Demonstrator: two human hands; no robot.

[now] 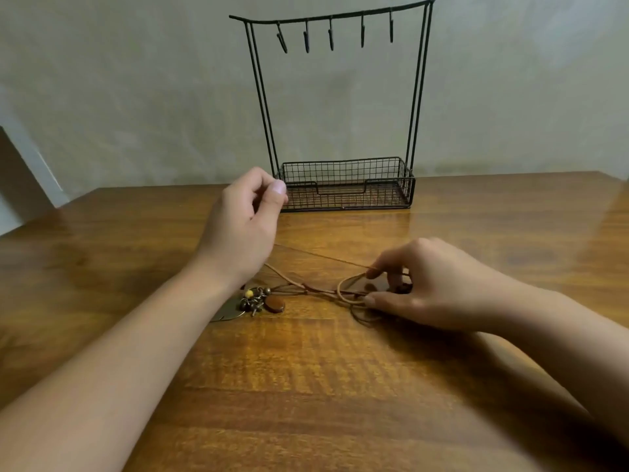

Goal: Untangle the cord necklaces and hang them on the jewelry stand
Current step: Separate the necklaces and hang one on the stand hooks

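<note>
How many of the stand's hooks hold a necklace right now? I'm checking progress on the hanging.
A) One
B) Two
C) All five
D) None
D: all five hooks on the stand hang bare, while the cords lie tangled on the table, the right hand pinching a loop and the left hand raised beside the stand.

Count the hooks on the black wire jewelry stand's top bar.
5. The black metal hooks hang in a row: far left, second, middle, fourth, far right. All bare; none seems hidden.
</note>
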